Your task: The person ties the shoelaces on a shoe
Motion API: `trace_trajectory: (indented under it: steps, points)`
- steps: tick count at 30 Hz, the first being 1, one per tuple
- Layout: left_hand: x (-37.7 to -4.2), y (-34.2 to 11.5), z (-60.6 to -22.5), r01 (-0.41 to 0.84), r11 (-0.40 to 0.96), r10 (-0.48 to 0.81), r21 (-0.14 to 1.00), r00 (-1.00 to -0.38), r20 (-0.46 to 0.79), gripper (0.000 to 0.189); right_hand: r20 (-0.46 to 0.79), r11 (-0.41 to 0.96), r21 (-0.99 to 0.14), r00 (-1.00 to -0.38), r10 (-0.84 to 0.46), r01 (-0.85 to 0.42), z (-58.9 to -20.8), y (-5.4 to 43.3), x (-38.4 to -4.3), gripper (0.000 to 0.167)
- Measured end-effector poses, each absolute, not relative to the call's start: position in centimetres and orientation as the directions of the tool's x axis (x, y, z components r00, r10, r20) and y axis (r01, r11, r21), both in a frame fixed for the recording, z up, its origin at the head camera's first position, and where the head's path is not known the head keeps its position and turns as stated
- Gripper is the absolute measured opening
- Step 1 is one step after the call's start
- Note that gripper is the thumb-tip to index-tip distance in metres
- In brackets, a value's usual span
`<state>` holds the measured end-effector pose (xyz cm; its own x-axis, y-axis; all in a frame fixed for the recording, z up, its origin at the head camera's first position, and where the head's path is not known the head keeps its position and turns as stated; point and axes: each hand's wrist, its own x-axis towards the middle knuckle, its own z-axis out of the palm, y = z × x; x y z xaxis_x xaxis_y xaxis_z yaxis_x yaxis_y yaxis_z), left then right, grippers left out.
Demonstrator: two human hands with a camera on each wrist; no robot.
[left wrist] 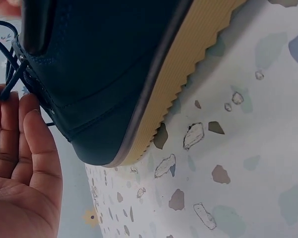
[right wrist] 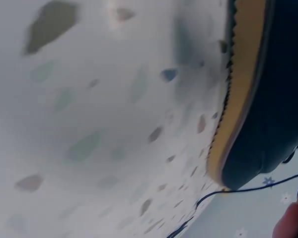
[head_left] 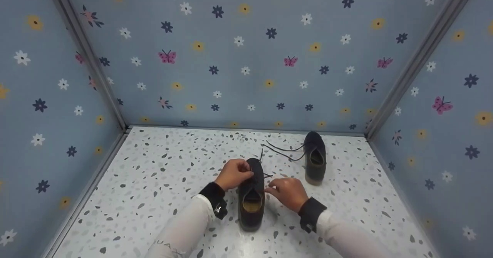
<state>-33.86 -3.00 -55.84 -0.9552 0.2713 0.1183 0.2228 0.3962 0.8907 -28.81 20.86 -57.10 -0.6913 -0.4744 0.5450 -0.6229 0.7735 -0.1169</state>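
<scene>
A dark lace-up shoe (head_left: 251,221) with a ridged tan sole (left wrist: 164,99) stands on the floor, toe pointing away from me. Over its front, my left hand (head_left: 235,174) pinches a dark shoelace (left wrist: 9,87) between thumb and fingertips, close to the eyelets. At the shoe's right side is my right hand (head_left: 288,192), thumb and forefinger brought together on a lace; the right wrist view catches only part of its fingers (right wrist: 290,220). A loose lace end (right wrist: 248,189) runs past the toe onto the floor.
A second dark shoe (head_left: 316,173) stands farther back on the right, its untied laces (head_left: 285,150) trailing left. Speckled white floor (head_left: 154,188) lies beneath. Blue flowered panels (head_left: 231,57) close off the back and both sides.
</scene>
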Motion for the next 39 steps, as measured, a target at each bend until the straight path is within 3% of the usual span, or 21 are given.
trace_trajectory:
  steps: [11,22,29,39]
  points:
    - [-33.8,-2.7,-55.7,0.226,0.391,0.285,0.892,-0.951,0.116,0.012,0.456,0.829,-0.188,-0.794,-0.402,-0.527,-56.3,24.7,-30.6,0.017]
    - [-33.6,-2.7,-55.9,0.182,0.306,0.313,0.934,-0.946,0.082,0.013,0.254,0.81,-0.455,-0.926,-0.279,-0.37,-55.7,25.4,-32.7,0.012]
    - [-33.6,-2.6,-55.9,0.188,0.291,0.323,0.938,-0.942,0.089,0.012,0.127,0.766,-0.551,-0.94,-0.316,-0.331,-55.7,24.3,-33.6,0.007]
    - [-33.9,-2.6,-56.3,0.187,0.308,0.311,0.933,-0.946,0.087,0.012,0.03,0.739,-0.632,-0.96,-0.277,-0.233,-55.5,21.6,-35.5,0.02]
